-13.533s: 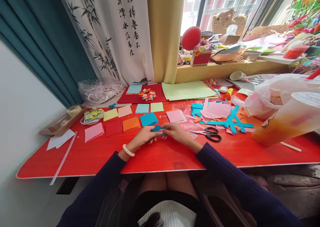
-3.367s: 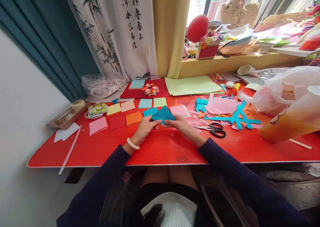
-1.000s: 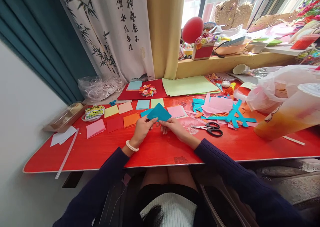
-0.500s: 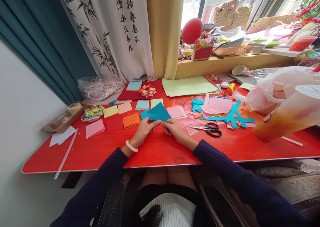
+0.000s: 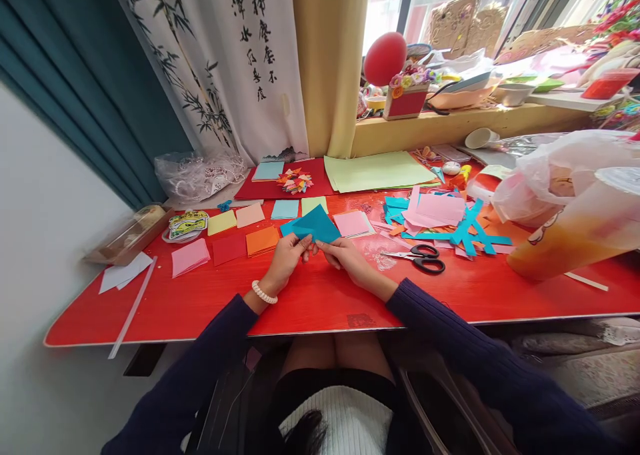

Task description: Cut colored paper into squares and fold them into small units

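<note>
Both my hands hold one teal paper square (image 5: 316,226) just above the red table (image 5: 310,301). My left hand (image 5: 286,257) pinches its lower left edge, fingers closed. My right hand (image 5: 344,255) pinches the lower right corner, fingers closed too. The sheet tilts up and away from me, partly covering the teal stack behind it. A white bead bracelet sits on my left wrist.
Small paper stacks lie behind my hands: pink (image 5: 189,257), red (image 5: 229,249), orange (image 5: 263,241), yellow (image 5: 222,222), light pink (image 5: 352,223). Black scissors (image 5: 421,258) lie to the right, beside pink and teal scraps (image 5: 450,218). A plastic bag (image 5: 560,181) and an orange drink cup (image 5: 570,238) stand at far right.
Over the last second the teal sheet stayed pinched in both hands and turned slightly. Earlier it was a small folded piece; it has since been opened into a flat square.
</note>
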`<control>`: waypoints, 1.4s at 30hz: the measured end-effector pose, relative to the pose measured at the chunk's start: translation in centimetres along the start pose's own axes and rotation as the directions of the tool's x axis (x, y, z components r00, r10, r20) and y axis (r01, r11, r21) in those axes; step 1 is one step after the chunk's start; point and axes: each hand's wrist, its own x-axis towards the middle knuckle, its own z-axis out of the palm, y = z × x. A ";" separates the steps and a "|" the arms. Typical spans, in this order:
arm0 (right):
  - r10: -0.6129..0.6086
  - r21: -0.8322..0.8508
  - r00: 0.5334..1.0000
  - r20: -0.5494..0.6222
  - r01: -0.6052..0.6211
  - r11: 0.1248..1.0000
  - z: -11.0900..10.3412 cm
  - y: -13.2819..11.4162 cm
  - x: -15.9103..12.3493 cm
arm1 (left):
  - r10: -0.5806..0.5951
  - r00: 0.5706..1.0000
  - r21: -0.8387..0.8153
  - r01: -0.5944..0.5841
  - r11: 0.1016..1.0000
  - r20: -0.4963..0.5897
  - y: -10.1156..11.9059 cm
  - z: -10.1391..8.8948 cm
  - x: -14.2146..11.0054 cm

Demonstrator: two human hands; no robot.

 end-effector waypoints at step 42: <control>-0.116 -0.036 0.984 -0.137 0.113 0.993 -1.1 0.2 0.4 | 0.081 0.996 0.140 -0.076 0.987 -0.031 0.2 -0.7 -0.2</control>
